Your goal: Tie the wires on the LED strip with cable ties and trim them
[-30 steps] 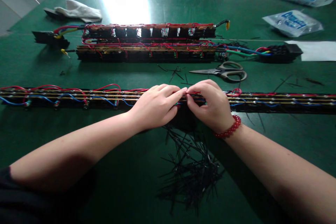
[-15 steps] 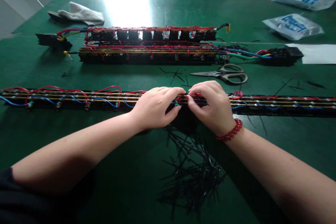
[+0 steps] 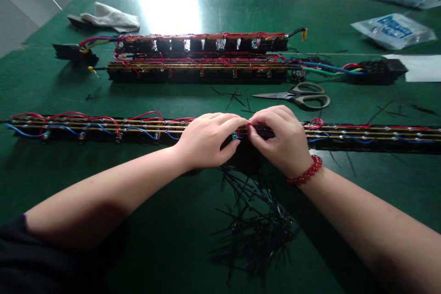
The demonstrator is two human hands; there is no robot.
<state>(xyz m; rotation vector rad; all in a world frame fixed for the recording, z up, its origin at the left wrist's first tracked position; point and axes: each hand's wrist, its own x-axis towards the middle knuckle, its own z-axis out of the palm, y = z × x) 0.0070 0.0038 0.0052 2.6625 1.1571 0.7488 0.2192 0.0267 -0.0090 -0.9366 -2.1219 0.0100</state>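
A long black bar [image 3: 372, 144], strung with brass rods and red and blue wires, runs across the table beneath both hands. My left hand [image 3: 208, 140] lies over its middle, forefinger stretched toward the right fingertips and thumb apart; the other fingertips are hidden behind the bar. A small green part [image 3: 234, 136] shows in the gap between that thumb and forefinger. Thumb and forefinger of my right hand [image 3: 284, 133] are pinched together at the left forefinger's tip. Whatever they pinch is too small to make out. A red bead bracelet [image 3: 305, 172] circles the right wrist.
Black cable ties [image 3: 255, 234] lie heaped in front of the bar. Scissors [image 3: 298, 96] rest behind it, near scattered tie scraps [image 3: 236, 95]. Farther back are two shorter wired bars [image 3: 196, 76], a white glove [image 3: 110, 18], plastic bags [image 3: 394, 32] and white paper [image 3: 420, 66].
My right thumb and forefinger have closed into a pinch, and the left forefinger now meets them. The whole view has shifted slightly.
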